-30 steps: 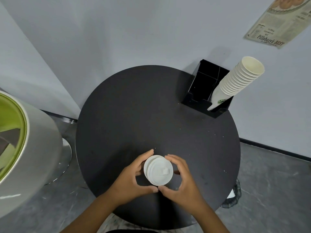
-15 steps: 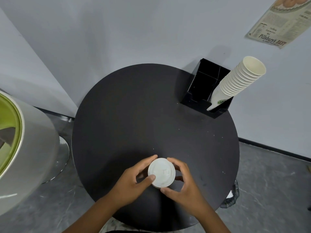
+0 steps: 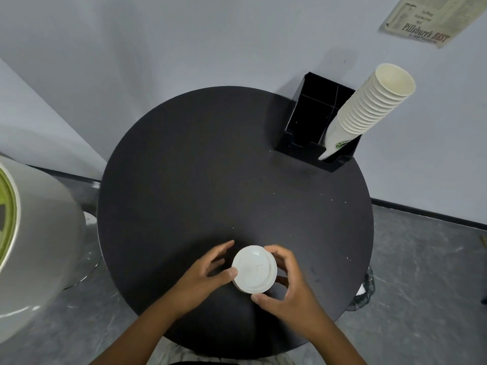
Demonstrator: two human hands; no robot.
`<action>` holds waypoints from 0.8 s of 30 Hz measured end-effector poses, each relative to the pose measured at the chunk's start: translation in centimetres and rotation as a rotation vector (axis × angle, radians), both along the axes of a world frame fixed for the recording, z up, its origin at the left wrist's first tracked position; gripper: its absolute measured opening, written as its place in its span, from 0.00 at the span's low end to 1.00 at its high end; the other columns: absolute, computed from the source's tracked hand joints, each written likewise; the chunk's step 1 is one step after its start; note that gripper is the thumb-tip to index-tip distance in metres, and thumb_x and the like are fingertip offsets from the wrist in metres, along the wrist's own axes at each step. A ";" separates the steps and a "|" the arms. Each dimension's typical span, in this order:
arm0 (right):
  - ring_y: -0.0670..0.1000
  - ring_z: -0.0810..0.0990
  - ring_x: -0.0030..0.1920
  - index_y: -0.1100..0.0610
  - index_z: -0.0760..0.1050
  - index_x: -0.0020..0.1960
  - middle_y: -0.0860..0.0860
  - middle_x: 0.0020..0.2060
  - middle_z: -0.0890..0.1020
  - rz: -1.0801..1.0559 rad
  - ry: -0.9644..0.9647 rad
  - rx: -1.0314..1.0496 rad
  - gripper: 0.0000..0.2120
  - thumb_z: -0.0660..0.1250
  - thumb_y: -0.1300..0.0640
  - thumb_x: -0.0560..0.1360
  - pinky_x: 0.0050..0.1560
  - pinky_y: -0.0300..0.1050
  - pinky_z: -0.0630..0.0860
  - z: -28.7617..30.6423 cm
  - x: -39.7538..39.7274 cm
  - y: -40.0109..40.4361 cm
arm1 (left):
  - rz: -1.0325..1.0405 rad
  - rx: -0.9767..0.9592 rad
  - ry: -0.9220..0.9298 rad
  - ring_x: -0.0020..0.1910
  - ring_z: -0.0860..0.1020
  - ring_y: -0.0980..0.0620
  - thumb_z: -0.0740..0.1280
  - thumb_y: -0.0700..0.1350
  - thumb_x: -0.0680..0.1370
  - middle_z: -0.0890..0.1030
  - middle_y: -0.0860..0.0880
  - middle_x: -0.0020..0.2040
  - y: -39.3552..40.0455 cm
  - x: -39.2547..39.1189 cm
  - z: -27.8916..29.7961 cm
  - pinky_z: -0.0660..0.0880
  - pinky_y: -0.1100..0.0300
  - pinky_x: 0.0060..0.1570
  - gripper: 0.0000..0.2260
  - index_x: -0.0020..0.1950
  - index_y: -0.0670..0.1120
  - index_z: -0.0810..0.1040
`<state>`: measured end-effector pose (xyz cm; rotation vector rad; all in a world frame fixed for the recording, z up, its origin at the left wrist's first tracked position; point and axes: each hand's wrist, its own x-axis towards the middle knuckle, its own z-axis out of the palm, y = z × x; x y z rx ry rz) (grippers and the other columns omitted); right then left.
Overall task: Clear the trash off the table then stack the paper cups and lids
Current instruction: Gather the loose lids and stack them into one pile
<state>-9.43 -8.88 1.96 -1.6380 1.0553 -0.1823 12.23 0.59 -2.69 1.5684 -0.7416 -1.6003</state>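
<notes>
A small stack of white plastic lids [image 3: 254, 270] sits near the front of the round black table [image 3: 184, 180]. My left hand [image 3: 204, 277] holds its left side, thumb on the rim and fingers curled behind. My right hand [image 3: 287, 288] cups the right side, thumb at the front edge. A tall stack of paper cups [image 3: 369, 109] leans out of the right-hand slot of a black organiser box [image 3: 308, 122] at the table's back right.
A large white bin with a green inner rim [image 3: 31, 233] stands on the floor at the left. Walls close in behind the table. A dark bag [image 3: 365, 291] hangs by the table's right edge. Grey floor lies to the right.
The lids were spread and tilted a second ago; both hands have pushed them together into one squared stack. The view has shifted slightly.
</notes>
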 end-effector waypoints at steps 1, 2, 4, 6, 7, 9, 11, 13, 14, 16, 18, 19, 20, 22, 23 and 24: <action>0.40 0.68 0.72 0.41 0.64 0.71 0.34 0.67 0.71 -0.002 0.001 0.005 0.39 0.82 0.53 0.67 0.65 0.29 0.70 -0.1 -0.1 0.0 | -0.014 0.031 0.034 0.76 0.69 0.59 0.75 0.70 0.67 0.68 0.59 0.78 -0.1 0.0 -0.1 0.72 0.48 0.74 0.39 0.76 0.69 0.66; 0.40 0.68 0.71 0.42 0.64 0.71 0.33 0.67 0.71 -0.004 0.000 0.010 0.39 0.82 0.54 0.68 0.64 0.28 0.70 -0.2 -0.3 0.0 | -0.026 0.058 0.066 0.76 0.70 0.58 0.75 0.72 0.65 0.68 0.58 0.78 -0.1 0.0 -0.3 0.73 0.47 0.73 0.42 0.77 0.69 0.65; 0.41 0.69 0.71 0.39 0.63 0.71 0.34 0.67 0.71 -0.009 -0.002 0.010 0.40 0.82 0.53 0.67 0.64 0.29 0.71 -0.2 -0.4 0.0 | -0.043 0.089 0.117 0.74 0.72 0.57 0.76 0.73 0.64 0.69 0.56 0.77 -0.2 0.0 -0.4 0.76 0.48 0.70 0.44 0.77 0.70 0.64; 0.41 0.69 0.71 0.35 0.63 0.69 0.35 0.67 0.71 -0.017 -0.001 0.007 0.40 0.82 0.51 0.67 0.65 0.30 0.71 -0.3 -0.5 -0.1 | -0.057 0.119 0.151 0.72 0.74 0.56 0.76 0.72 0.66 0.71 0.56 0.76 -0.5 -0.1 -0.4 0.77 0.47 0.69 0.42 0.76 0.70 0.63; 0.41 0.69 0.71 0.34 0.62 0.68 0.35 0.67 0.71 -0.022 0.002 0.008 0.40 0.82 0.49 0.66 0.65 0.30 0.71 -0.4 -0.5 -0.2 | -0.062 0.136 0.162 0.71 0.76 0.56 0.76 0.70 0.67 0.72 0.56 0.75 -0.7 -0.2 -0.4 0.77 0.47 0.69 0.41 0.76 0.70 0.62; 0.40 0.68 0.71 0.32 0.62 0.68 0.34 0.67 0.71 -0.030 0.002 0.017 0.40 0.81 0.48 0.66 0.65 0.31 0.71 -0.4 -0.7 -0.2 | -0.061 0.162 0.179 0.70 0.76 0.55 0.76 0.70 0.67 0.74 0.56 0.73 -1.0 -0.4 -0.2 0.77 0.45 0.69 0.41 0.76 0.69 0.62; 0.40 0.68 0.72 0.32 0.61 0.69 0.33 0.67 0.71 -0.034 -0.002 0.029 0.40 0.82 0.49 0.66 0.65 0.32 0.72 -0.4 -0.8 -0.3 | -0.055 0.176 0.186 0.70 0.76 0.53 0.77 0.72 0.64 0.74 0.55 0.73 -1.3 -0.4 -0.1 0.76 0.44 0.69 0.44 0.76 0.69 0.62; 0.40 0.67 0.72 0.33 0.61 0.69 0.33 0.67 0.70 -0.038 -0.006 0.038 0.41 0.82 0.51 0.67 0.65 0.33 0.73 -0.3 -0.9 -0.3 | -0.048 0.182 0.186 0.70 0.75 0.53 0.77 0.70 0.65 0.75 0.55 0.72 -1.5 -0.5 0.0 0.76 0.43 0.69 0.43 0.76 0.70 0.62; 0.40 0.67 0.72 0.33 0.62 0.69 0.34 0.67 0.71 -0.038 -0.011 0.041 0.40 0.82 0.52 0.67 0.65 0.32 0.72 -0.3 -1.0 -0.3 | -0.041 0.186 0.191 0.70 0.75 0.54 0.76 0.69 0.66 0.75 0.56 0.72 -1.6 -0.6 0.0 0.76 0.42 0.69 0.41 0.75 0.70 0.62; 0.41 0.67 0.72 0.33 0.62 0.69 0.35 0.68 0.70 -0.039 -0.022 0.041 0.40 0.82 0.52 0.68 0.67 0.33 0.71 -0.2 -1.0 -0.4 | -0.023 0.195 0.205 0.70 0.76 0.54 0.77 0.67 0.66 0.76 0.56 0.72 -1.6 -0.7 0.0 0.75 0.41 0.69 0.40 0.74 0.72 0.63; 0.42 0.67 0.73 0.33 0.62 0.69 0.36 0.69 0.70 -0.047 -0.038 0.057 0.40 0.81 0.50 0.67 0.71 0.39 0.72 -0.1 -1.1 -0.4 | -0.011 0.201 0.210 0.70 0.75 0.53 0.78 0.68 0.65 0.75 0.56 0.72 -1.7 -0.8 0.0 0.75 0.40 0.69 0.41 0.74 0.72 0.63; 0.42 0.67 0.73 0.34 0.62 0.70 0.36 0.69 0.70 -0.052 -0.048 0.070 0.40 0.81 0.49 0.66 0.72 0.43 0.72 -0.1 -1.1 -0.3 | -0.008 0.202 0.212 0.70 0.75 0.54 0.78 0.67 0.65 0.75 0.56 0.72 -1.8 -0.9 0.0 0.75 0.40 0.69 0.41 0.74 0.72 0.62; 0.42 0.67 0.73 0.34 0.61 0.70 0.36 0.70 0.70 -0.058 -0.057 0.082 0.41 0.80 0.48 0.66 0.72 0.45 0.73 -0.1 -1.1 -0.3 | -0.006 0.201 0.213 0.69 0.76 0.54 0.77 0.67 0.66 0.75 0.56 0.72 -1.8 -1.0 0.0 0.75 0.40 0.69 0.40 0.74 0.72 0.62; 0.41 0.67 0.73 0.33 0.60 0.72 0.34 0.69 0.69 -0.069 -0.074 0.108 0.43 0.80 0.47 0.65 0.72 0.47 0.73 -0.1 -1.1 -0.1 | -0.001 0.198 0.213 0.69 0.76 0.54 0.77 0.67 0.66 0.75 0.55 0.72 -1.9 -1.1 0.1 0.75 0.41 0.69 0.40 0.75 0.72 0.62; 0.40 0.67 0.73 0.33 0.59 0.74 0.33 0.69 0.69 -0.080 -0.087 0.128 0.45 0.80 0.47 0.64 0.72 0.46 0.73 -0.2 -1.2 0.0 | -0.001 0.197 0.210 0.69 0.76 0.54 0.77 0.67 0.66 0.75 0.55 0.72 -1.8 -1.2 0.1 0.76 0.41 0.69 0.40 0.75 0.71 0.62; 0.39 0.67 0.73 0.34 0.59 0.75 0.33 0.70 0.69 -0.091 -0.102 0.155 0.46 0.80 0.47 0.64 0.71 0.46 0.74 -0.2 -1.3 0.0 | -0.001 0.198 0.207 0.69 0.76 0.54 0.77 0.67 0.66 0.74 0.55 0.73 -1.8 -1.2 0.2 0.76 0.41 0.69 0.40 0.75 0.71 0.62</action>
